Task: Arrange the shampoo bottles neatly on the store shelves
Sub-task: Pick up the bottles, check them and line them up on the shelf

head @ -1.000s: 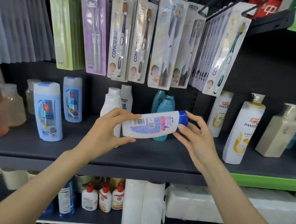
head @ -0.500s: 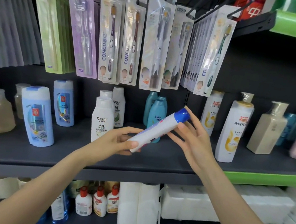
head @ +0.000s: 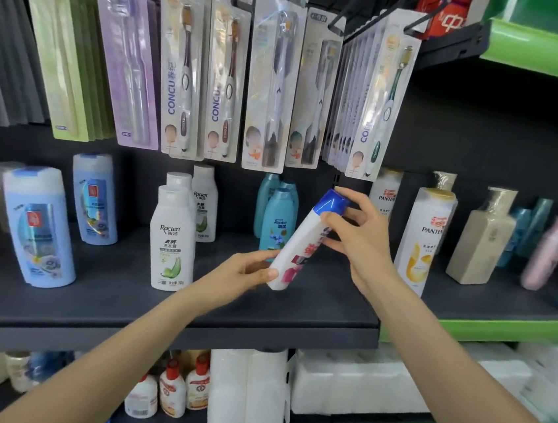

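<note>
Both of your hands held the white plastic shampoo bottle with the blue cap (head: pixel 305 245) in the air above the dark grey store shelf (head: pixel 260 309), tilted so its cap leaned up and to the right. Your left hand (head: pixel 239 276) kept a closed grip on the bottle's base, thumb curled over the front and fingers behind it. Your right hand (head: pixel 360 240) pinched the upper part just below the cap, thumb on the near side and fingers spread around the far side. You had the bottle in front of the cluster of teal shampoo bottles (head: pixel 278 221) standing at the back of the shelf, and it touched no other bottle that you could see. Just to the left of your left hand stood the white Racien bottle with a green leaf label (head: pixel 173 238), upright, with two more white bottles behind it. Further left stood two pale blue bottles (head: pixel 40 226), one nearer the shelf edge than the other. To the right of your right hand stood the tall white Pantene bottle with a gold cap (head: pixel 424 240), upright, and beyond it a beige square bottle (head: pixel 481 243). Packaged toothbrushes (head: pixel 223 74) hung on hooks above the bottles.
</note>
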The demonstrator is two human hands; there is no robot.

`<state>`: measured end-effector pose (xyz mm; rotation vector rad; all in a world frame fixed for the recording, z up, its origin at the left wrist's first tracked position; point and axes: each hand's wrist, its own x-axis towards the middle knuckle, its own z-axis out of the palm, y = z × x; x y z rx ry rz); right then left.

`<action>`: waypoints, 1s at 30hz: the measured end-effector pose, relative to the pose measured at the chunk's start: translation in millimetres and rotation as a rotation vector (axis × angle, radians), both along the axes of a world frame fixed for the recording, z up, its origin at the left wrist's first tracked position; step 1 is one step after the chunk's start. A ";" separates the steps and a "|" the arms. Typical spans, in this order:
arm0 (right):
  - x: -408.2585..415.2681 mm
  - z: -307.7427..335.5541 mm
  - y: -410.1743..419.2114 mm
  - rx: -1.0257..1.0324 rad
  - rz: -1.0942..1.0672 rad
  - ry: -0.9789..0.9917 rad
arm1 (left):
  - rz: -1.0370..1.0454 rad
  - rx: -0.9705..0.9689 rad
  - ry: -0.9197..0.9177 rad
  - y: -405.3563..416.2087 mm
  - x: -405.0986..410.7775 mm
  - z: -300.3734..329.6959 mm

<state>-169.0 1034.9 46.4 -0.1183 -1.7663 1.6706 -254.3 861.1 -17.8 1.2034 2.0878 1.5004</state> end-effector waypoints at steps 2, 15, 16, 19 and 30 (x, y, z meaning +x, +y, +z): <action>-6.6 -2.5 3.2 0.069 -0.038 -0.025 | 0.012 0.006 0.052 2.6 -6.7 1.5; -28.4 -20.0 15.7 0.594 -0.127 -0.157 | 0.134 0.116 0.149 24.1 -20.5 4.5; -27.7 -19.6 17.0 0.598 -0.108 -0.155 | 0.132 0.112 0.151 23.9 -21.6 3.6; -29.1 -22.4 20.5 0.616 -0.113 -0.147 | 0.101 0.050 0.181 23.3 -26.2 5.5; -34.7 1.2 31.4 0.927 -0.159 -0.200 | 0.362 -0.081 0.627 36.0 -83.3 37.4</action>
